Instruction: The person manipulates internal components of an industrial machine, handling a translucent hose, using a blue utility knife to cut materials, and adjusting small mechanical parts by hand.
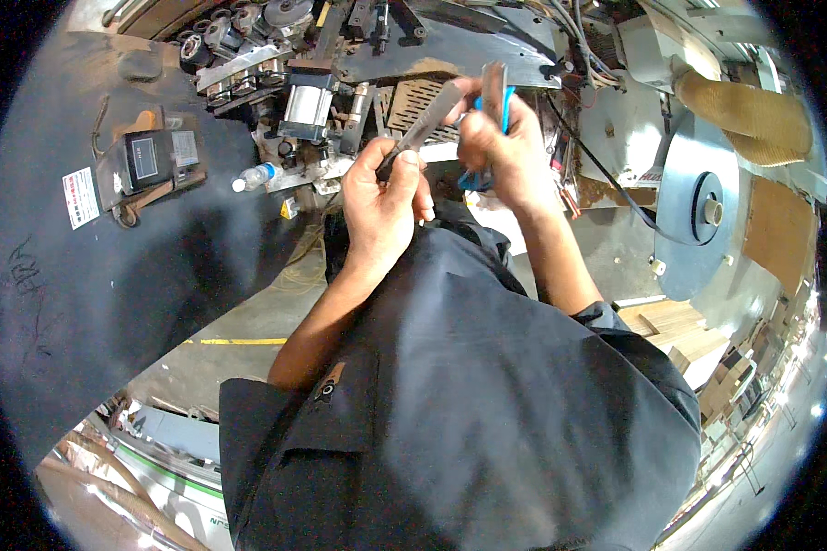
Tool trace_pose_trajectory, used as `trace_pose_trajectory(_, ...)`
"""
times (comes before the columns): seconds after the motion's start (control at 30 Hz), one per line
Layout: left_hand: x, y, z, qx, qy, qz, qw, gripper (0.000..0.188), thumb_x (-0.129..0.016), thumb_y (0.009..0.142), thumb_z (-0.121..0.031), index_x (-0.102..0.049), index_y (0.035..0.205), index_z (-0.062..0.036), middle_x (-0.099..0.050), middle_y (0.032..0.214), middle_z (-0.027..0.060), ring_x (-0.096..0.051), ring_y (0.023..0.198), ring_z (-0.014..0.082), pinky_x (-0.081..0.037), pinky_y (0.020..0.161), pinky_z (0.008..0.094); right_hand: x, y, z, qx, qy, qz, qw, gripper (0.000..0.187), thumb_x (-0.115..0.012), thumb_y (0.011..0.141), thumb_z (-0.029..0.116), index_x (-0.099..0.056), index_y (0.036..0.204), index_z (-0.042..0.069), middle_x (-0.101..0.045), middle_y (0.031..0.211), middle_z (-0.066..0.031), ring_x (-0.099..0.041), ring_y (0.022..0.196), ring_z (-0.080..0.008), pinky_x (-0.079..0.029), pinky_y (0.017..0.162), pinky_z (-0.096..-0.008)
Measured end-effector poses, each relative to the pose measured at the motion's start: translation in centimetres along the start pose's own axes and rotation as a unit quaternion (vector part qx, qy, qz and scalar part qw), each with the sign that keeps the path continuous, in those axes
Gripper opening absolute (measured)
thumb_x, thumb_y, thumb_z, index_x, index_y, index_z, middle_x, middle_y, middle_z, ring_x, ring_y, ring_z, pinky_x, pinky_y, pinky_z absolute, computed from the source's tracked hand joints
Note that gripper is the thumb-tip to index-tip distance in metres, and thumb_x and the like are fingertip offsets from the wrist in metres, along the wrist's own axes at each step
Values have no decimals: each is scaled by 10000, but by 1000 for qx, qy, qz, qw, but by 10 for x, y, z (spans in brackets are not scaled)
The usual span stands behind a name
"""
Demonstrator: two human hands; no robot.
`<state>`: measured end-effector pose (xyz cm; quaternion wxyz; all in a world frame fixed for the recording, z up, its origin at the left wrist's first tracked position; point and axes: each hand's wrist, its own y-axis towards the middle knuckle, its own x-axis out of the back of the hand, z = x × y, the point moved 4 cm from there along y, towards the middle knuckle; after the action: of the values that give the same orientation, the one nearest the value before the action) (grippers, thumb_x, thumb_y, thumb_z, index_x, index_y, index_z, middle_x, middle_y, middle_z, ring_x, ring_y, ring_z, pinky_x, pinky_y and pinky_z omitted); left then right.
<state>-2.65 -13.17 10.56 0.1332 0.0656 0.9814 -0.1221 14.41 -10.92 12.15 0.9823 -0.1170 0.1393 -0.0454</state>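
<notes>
Fingers wrapped round its dark lower end, my left hand [383, 197] grips a flat metal blade [429, 118]. The blade slants up and to the right, its far end close to the fingers of my right hand. My right hand [510, 151] is closed on a blue-handled metal tool [493, 89] whose flat metal part points upward. Blue shows beside the metal and again below the palm; the hand hides the middle, so its exact kind cannot be made out. Both hands are raised in front of my dark work clothes, before the machine.
A machine with a metal cylinder block [309, 106] and a slotted plate [423, 103] lies beyond my hands. At left is a dark panel [184, 248] with a small box [147, 158]; a plastic bottle [255, 176] lies nearby. A large grey wheel [694, 197] and yellowish hose [749, 115] stand right.
</notes>
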Motion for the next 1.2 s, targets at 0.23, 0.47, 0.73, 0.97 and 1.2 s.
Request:
trace_pose_trajectory(0.23,-5,1,-13,-33,70,53,996,250,-569,1082,-243,-616,1130,-3,-610,673,28,-575,572,93,-478,549,244,-13,2,-1,2,-28,-25,999,231,-818,920,243,-656,923,78,-614,655,42,-502,499,-39,-394,471,-214)
trace_pose_trajectory(0.47,-1,1,-25,-59,88,150,983,442,-433,1127,-313,-544,1349,53,-705,905,115,-638,698,124,-523,661,258,-11,4,12,8,-48,-21,999,226,-802,936,245,-658,913,71,-617,660,34,-538,529,-49,-415,481,-231)
trace_pose_trajectory(0.73,10,1,-27,-53,150,120,980,432,-459,1122,-328,-563,1236,76,-754,964,188,-734,764,183,-576,698,282,-17,6,7,20,-6,14,1000,203,-768,966,209,-634,1000,60,-621,693,17,-556,540,-59,-428,493,-222)
trace_pose_trajectory(0.97,16,-3,-30,-114,211,69,968,344,-577,1079,-282,-629,1094,58,-760,876,144,-727,733,158,-580,675,276,-17,10,3,34,27,52,998,215,-744,985,208,-600,1022,52,-601,697,9,-546,526,-75,-421,485,-229)
trace_pose_trajectory(1.2,17,0,-34,-172,254,56,950,276,-695,999,-245,-667,1075,18,-752,830,109,-732,724,165,-571,670,292,-17,11,-5,10,45,31,998,339,-704,1005,333,-647,977,0,-560,628,-7,-459,482,-69,-370,472,-235)
